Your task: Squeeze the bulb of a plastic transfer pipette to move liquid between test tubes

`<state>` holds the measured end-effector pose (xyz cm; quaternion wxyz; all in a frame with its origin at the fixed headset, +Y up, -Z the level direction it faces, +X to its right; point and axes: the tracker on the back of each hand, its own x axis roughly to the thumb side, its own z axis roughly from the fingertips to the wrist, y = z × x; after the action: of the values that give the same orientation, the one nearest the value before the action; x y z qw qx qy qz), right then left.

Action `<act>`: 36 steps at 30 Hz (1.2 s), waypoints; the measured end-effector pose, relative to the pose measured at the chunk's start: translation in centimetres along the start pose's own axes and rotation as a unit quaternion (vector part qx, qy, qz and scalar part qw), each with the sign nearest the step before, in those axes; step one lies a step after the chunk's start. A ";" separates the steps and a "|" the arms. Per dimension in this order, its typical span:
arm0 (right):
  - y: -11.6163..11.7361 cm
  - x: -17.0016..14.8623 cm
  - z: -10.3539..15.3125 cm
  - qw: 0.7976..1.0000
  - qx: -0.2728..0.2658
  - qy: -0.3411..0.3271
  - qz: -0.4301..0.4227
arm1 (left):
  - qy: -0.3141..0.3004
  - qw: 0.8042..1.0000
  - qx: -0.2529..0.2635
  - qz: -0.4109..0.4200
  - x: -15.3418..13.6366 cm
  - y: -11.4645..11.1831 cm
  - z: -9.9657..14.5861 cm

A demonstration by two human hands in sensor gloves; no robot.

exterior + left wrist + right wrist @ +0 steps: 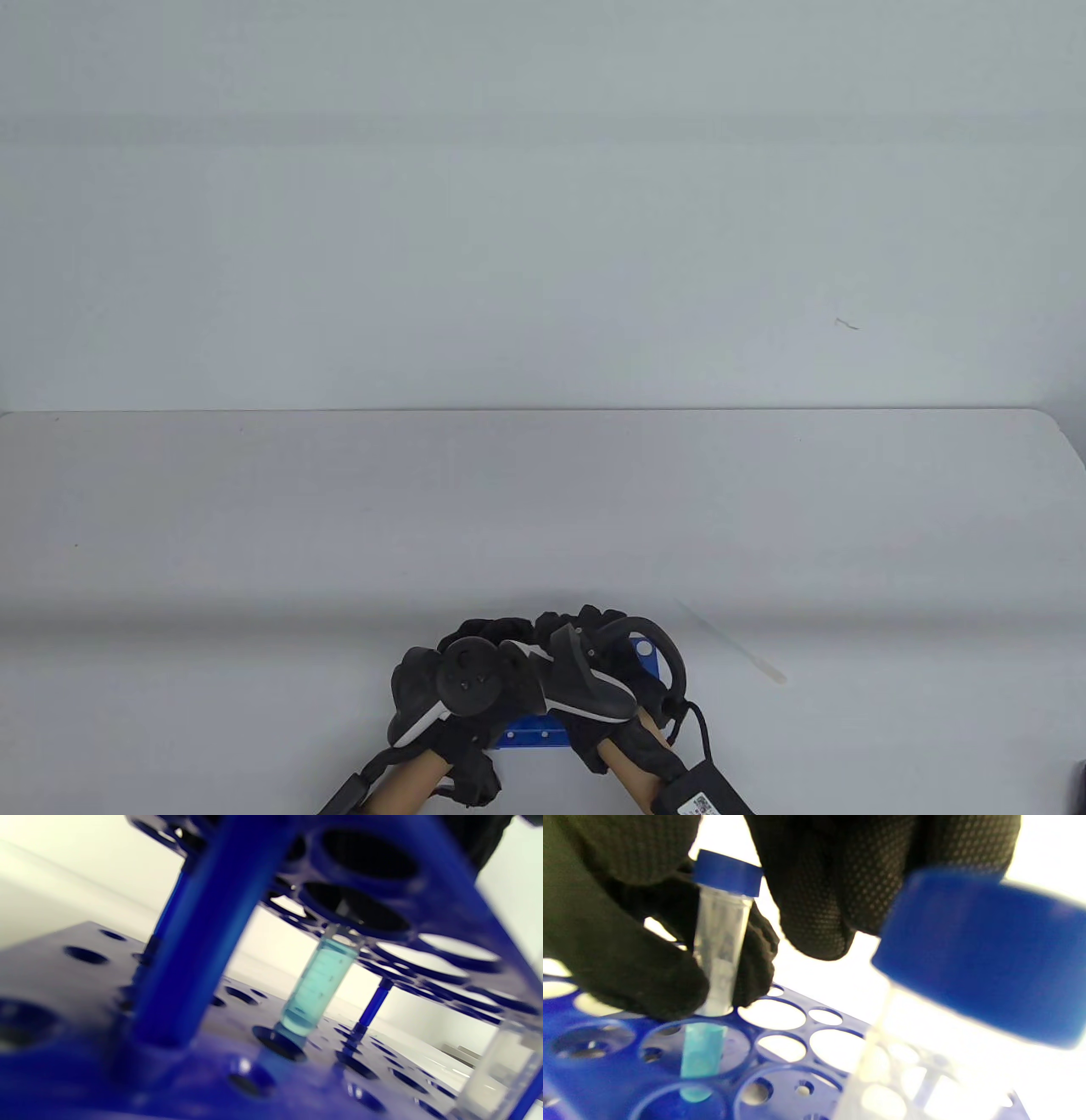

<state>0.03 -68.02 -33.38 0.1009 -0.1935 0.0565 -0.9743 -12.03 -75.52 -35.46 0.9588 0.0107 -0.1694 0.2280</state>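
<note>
1. No brand name can be read anywhere. A white label with small dark print (pixel 704 802) sits on the black unit at the right forearm, too small to read. Faint graduation lines show on the liquid-filled tube in the left wrist view, their figures too blurred to make out.
2. The blue plastic test tube rack (pixel 534 736) stands at the near edge of the pale grey table (pixel 254 526), mostly hidden under both hands. It is a glossy, rigid frame: two perforated plates with round holes of differing widths, joined by blue posts.
3. A clear plastic tube with a blue screw cap (pixel 723 938) stands in a rack hole, its lower part filled with turquoise liquid (pixel 318 988).
4. A second clear tube with a broad blue cap (pixel 971 955) stands close to the right wrist camera, blurred; its contents look colourless, though I cannot tell whether it holds any liquid.
5. The translucent plastic transfer pipette (pixel 734 654) lies flat on the table, near the rack on its right, apart from both hands.
6. The left hand (pixel 450 688), in a black dotted-grip knit glove, rests over the rack; how its fingers lie cannot be told.
7. The right hand (pixel 607 679), gloved alike, pinches the turquoise-filled tube between its fingers (pixel 628 980), just below the cap.
</note>
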 end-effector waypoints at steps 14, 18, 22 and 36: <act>-2.2 -1.2 0.6 0.998 -0.019 -0.003 -0.065 | 0.000 1.000 0.000 -0.001 0.0 0.0 0.0; -3.6 -5.3 1.4 0.992 -0.049 0.062 -0.095 | 0.000 1.000 0.000 -0.001 0.0 0.0 0.0; -2.7 -10.1 3.0 0.984 -0.043 0.139 -0.103 | 0.000 1.000 0.000 -0.001 0.0 0.0 0.0; 9.3 -15.1 2.2 0.970 0.177 0.163 -0.026 | 0.001 1.000 0.000 -0.002 0.0 0.0 0.1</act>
<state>16.13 -73.93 -38.29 0.0974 -0.0121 -0.1067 -0.9894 -12.03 -75.52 -35.40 0.9595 0.0109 -0.1685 0.2256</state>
